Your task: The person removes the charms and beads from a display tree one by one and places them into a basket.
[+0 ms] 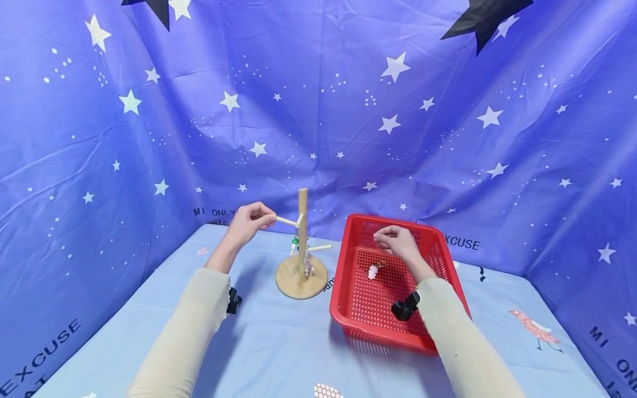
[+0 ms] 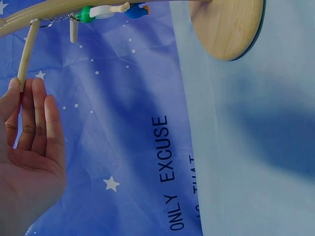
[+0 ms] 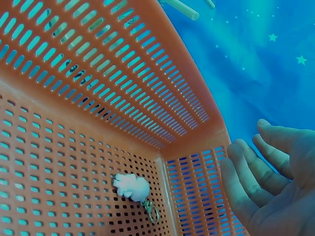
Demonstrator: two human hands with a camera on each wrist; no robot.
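My left hand (image 1: 247, 224) pinches the outer end of a peg (image 2: 28, 54) on a wooden stand (image 1: 303, 202) between thumb and fingertips. From that peg, close to the post, a keychain (image 2: 86, 15) with green, white and blue parts hangs by its metal ring. A greyish keychain (image 1: 308, 265) hangs lower, by the right-hand peg (image 1: 320, 247). Over the red basket (image 1: 337, 298) is my right hand (image 1: 399, 243), its fingers loosely bent and nothing held. Below it, a pale pink-white figure keychain (image 3: 132, 187) with a metal ring lies on the basket floor.
The stand's round base (image 1: 288, 282) rests on a light blue cloth (image 1: 278, 342), left of the basket. A starry blue curtain (image 1: 318, 110) hangs behind and at both sides. The basket's perforated walls (image 3: 93, 54) rise around the keychain.
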